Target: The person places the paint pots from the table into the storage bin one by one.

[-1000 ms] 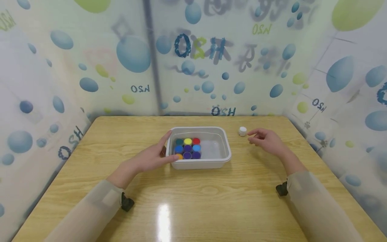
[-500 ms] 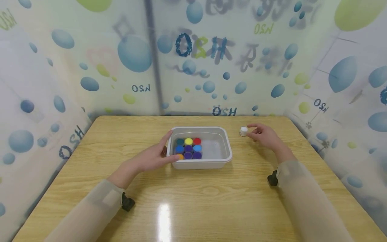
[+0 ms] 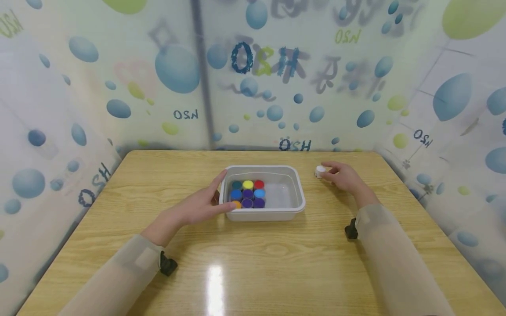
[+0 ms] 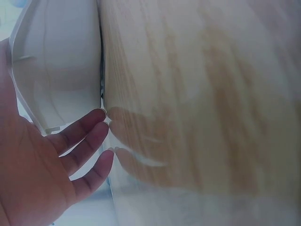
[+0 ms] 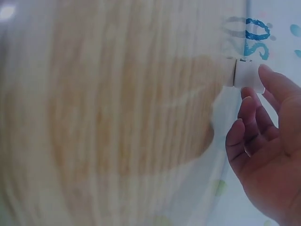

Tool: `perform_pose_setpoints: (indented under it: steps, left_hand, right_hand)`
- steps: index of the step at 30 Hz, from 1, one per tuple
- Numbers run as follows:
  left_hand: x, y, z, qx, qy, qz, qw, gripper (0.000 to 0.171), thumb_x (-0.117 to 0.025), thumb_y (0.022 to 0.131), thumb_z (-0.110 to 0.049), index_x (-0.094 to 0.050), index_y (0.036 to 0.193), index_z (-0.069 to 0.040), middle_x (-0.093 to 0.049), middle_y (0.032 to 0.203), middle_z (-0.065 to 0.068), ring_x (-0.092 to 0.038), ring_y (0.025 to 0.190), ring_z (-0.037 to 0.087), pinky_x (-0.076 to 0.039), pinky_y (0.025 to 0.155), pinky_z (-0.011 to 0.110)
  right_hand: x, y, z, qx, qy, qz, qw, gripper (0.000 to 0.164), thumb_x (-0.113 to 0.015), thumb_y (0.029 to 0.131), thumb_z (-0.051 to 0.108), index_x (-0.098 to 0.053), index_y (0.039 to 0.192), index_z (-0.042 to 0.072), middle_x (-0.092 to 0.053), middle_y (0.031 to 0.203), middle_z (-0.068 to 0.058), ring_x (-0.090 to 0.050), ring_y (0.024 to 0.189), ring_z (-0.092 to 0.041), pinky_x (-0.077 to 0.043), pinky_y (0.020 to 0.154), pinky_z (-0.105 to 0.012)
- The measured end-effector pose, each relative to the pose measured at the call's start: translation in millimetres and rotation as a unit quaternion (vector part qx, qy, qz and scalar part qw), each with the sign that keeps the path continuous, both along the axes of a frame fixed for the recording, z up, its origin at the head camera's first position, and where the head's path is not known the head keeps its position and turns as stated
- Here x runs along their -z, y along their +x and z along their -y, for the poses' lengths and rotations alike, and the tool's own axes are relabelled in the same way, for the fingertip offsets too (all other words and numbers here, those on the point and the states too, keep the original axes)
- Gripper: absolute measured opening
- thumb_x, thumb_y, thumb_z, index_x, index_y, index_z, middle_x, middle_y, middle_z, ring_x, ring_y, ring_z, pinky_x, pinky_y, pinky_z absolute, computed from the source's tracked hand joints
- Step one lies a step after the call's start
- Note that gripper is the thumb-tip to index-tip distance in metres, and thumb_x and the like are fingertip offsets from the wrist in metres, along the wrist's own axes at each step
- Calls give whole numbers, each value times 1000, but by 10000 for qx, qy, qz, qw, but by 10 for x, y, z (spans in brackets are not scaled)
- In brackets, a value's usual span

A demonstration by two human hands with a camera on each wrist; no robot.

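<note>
A white plastic box sits on the table, with several small round pots packed in its left half. Their tops are teal, yellow, red, blue, purple and orange. My left hand holds the box's left end, its thumb over the front rim and index finger along the side. Seen from the left wrist, the other fingers reach down beside the box wall to the tabletop. To the box's right, my right hand pinches a small white pot between thumb and fingers; the pot stands upright at the table.
The wood-grain table reaches back to a patterned curtain, which also closes off both sides. The bare right half of the box's floor shows. A bright light reflection lies on the tabletop near the front.
My right hand has moved left and forward to the white pot, and its thumb and fingers have closed on it. My left hand stays on the box.
</note>
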State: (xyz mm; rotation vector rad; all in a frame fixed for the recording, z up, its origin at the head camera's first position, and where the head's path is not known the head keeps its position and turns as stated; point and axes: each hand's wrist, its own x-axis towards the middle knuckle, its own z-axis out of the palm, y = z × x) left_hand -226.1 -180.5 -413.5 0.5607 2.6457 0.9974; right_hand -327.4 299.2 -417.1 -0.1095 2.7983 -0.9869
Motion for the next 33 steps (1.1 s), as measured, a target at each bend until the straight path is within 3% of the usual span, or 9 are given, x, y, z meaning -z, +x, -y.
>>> perform_pose_setpoints:
  steps: [6, 13, 19, 33]
  left_hand:
    - [-10, 3, 0, -13, 25, 5, 10000, 113, -67, 99, -73, 7, 177, -38, -67, 126, 9, -63, 106, 23, -53, 89, 39]
    - [-15, 9, 3, -54, -15, 11, 10000, 115, -67, 98, -75, 6, 177, -37, -66, 122, 10, -61, 106, 24, -52, 87, 39]
    - [-11, 10, 0, -54, -67, 5, 10000, 114, -67, 97, -76, 6, 177, -38, -66, 121, 10, -61, 107, 24, -52, 88, 39]
    - [-10, 5, -8, 15, 6, -54, 10000, 114, -67, 99, -73, 7, 177, -35, -68, 119, 9, -63, 103, 22, -53, 86, 38]
  right_hand:
    - [-9, 0, 13, 26, 49, -38, 10000, 61, -69, 109, 42, -57, 161, 12, -66, 132, -21, -63, 99, -27, -52, 82, -32]
    - [-25, 29, 36, -20, 67, -175, 9998, 48, -77, 104, 37, -71, 144, 11, -69, 124, -19, -63, 90, -25, -51, 78, -33]
    - [-57, 115, 66, -246, -46, -334, 9991, 46, -78, 104, 35, -72, 140, 8, -70, 121, -17, -63, 94, -27, -53, 75, -33]
    - [-432, 342, 253, -388, -240, -1124, 9926, 49, -77, 102, 49, -72, 136, 14, -65, 137, -13, -58, 112, -31, -51, 87, -42]
